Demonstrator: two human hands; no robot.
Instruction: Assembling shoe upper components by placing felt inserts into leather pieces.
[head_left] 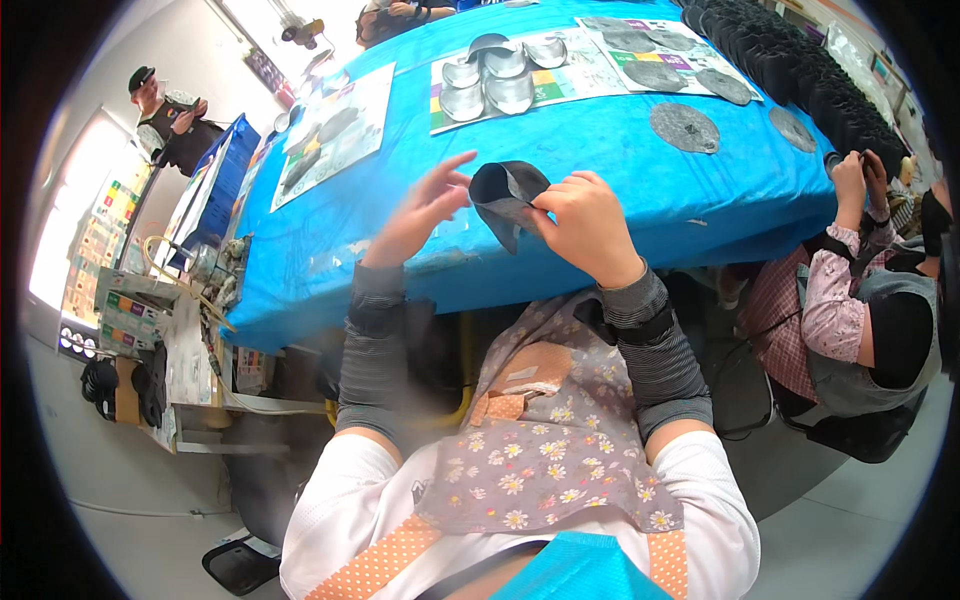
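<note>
In front of me, above the table's near edge, is a curled black-and-grey fabric piece [512, 195], shaped like a small open cup with a pointed flap hanging down. My right hand [592, 228] pinches its right edge between thumb and fingers. To its left, my left hand [425, 212] has its fingers spread, slightly blurred by motion, and holds nothing. Further back, several silvery-grey cupped pieces [510, 92] sit on a printed sheet [590, 80].
A blue-covered table [590, 140] spans the front. Flat grey discs [685, 128] lie at right, and a long stack of black pieces [790, 70] lines the far right edge. A co-worker [860, 310] sits at right; another person [172, 120] is at far left near a blue bin [235, 165].
</note>
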